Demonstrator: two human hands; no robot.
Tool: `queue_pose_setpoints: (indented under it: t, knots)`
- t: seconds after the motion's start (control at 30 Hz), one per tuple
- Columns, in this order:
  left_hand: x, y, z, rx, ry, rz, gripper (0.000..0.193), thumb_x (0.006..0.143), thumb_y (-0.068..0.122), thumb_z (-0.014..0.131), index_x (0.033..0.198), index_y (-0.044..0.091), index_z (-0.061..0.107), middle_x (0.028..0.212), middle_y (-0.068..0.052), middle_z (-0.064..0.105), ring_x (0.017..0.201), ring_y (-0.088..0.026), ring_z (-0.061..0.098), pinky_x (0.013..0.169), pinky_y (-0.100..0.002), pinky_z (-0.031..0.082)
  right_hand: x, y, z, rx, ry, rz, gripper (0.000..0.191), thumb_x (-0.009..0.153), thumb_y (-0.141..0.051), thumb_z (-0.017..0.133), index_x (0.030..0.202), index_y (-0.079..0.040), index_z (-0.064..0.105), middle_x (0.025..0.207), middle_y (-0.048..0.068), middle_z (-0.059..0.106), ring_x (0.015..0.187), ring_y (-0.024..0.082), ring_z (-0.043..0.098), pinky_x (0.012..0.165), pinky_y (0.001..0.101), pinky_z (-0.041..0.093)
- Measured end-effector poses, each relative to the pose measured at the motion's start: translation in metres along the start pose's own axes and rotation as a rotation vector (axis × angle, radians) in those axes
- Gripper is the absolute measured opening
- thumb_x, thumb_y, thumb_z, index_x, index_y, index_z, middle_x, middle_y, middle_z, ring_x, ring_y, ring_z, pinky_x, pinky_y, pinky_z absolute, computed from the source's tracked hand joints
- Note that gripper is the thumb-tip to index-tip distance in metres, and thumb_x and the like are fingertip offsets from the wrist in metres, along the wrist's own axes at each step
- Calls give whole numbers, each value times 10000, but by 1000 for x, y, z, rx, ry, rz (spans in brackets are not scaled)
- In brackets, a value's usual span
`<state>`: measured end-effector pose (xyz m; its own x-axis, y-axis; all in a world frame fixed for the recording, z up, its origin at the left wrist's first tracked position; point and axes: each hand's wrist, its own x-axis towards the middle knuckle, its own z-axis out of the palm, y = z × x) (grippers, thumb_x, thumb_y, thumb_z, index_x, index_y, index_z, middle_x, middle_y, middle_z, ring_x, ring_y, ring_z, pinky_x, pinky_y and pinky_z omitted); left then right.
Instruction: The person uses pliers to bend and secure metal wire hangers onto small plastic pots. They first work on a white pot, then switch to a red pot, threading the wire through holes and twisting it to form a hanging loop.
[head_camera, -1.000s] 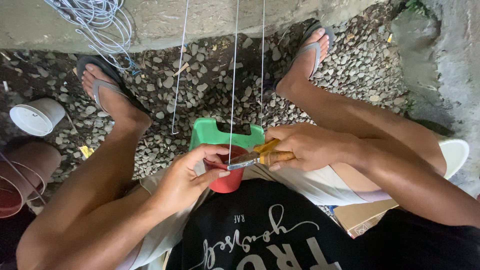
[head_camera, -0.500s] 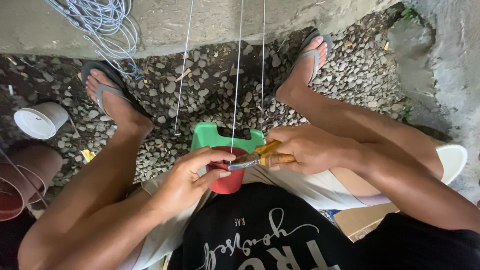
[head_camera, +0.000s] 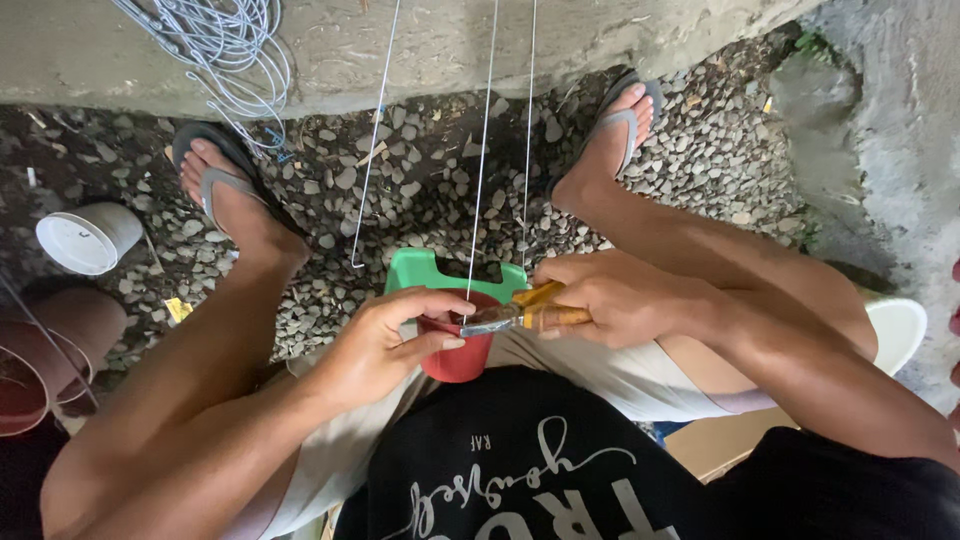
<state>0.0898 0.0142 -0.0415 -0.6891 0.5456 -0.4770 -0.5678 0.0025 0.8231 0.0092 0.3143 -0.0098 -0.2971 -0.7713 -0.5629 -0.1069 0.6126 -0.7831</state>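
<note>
My left hand grips a small red pot by its rim, thumb and fingers wrapped around it, in front of my lap. My right hand holds pliers with yellow handles; the metal jaws point left and meet a thin wire at the pot's rim. Two more thin wires hang down from above, one to the left and one just to the right. The pot sits over the front of a green plastic stool.
My feet in grey sandals rest on gravel. A coil of grey wire lies on a concrete ledge. A white cup and brown pots sit at left; a white bowl at right.
The view has shifted slightly downward. Both hands stay on the pot and pliers in nearly the same pose.
</note>
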Motion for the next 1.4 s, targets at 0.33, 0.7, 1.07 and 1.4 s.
queue_pose_setpoints:
  t: [0.33,0.7,1.07,1.4]
  knots:
    - [2,1,-4,92,-2,-18,351,871,-36,724,1208,61,708,1061,-65,769,958,-127,740,878,-284,596,0,-1,7,-59,29,-23,330,881,-353,744,1083,-93,722,930,58,604,796,241,659,675,412,505]
    - [3,-2,-6,70,-19,35,354,870,-26,742,1217,40,707,1043,-77,763,946,-142,715,870,-300,581,-2,3,9,-55,96,-95,340,870,-362,737,1059,-80,711,982,48,616,829,247,657,684,406,513]
    - [5,-3,-7,102,-30,16,350,861,-23,746,1203,48,717,1027,-73,766,932,-135,711,864,-300,575,0,-2,9,-97,55,49,325,891,-394,733,997,-94,667,848,41,626,740,253,665,629,420,511]
    - [3,0,-5,107,-30,6,371,863,-10,753,1218,65,676,1002,-51,745,955,-130,729,875,-283,580,-5,-2,11,-196,78,-81,260,884,-339,749,1072,-159,752,969,28,649,820,217,669,655,382,532]
